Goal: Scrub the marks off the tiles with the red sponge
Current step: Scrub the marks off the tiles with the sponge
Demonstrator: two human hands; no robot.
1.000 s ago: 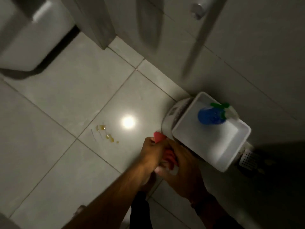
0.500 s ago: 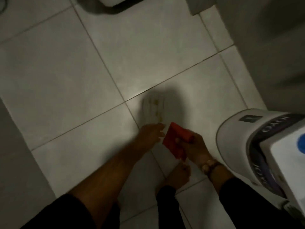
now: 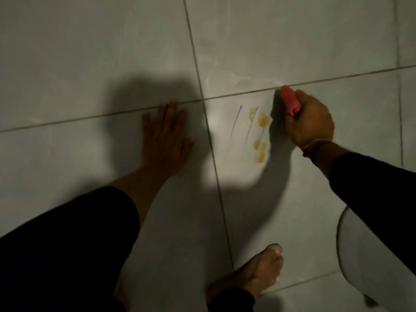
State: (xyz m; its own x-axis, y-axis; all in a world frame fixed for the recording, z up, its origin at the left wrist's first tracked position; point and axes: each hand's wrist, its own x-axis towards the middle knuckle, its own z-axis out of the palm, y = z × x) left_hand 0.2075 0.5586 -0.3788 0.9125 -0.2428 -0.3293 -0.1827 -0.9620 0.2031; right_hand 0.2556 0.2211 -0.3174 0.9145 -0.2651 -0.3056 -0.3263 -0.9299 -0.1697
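Observation:
The marks (image 3: 254, 129) are thin blue pen lines and several yellow blotches on a pale floor tile (image 3: 292, 199), lit by a bright patch. My right hand (image 3: 309, 121) is closed around the red sponge (image 3: 290, 101), which is rolled up and touches the tile just right of the marks, near the grout line. My left hand (image 3: 165, 137) lies flat on the neighbouring tile to the left, fingers spread, holding nothing.
A white rounded bin (image 3: 369, 262) stands at the lower right edge. A bare foot (image 3: 258, 271) rests on the floor at the bottom centre. A dark shadow of the head falls left of the marks. Grout lines cross just above the marks.
The view has dropped much closer to the floor. My left hand has let go of the sponge and pressed flat on the tile; my right hand carried the sponge to the right of the marks.

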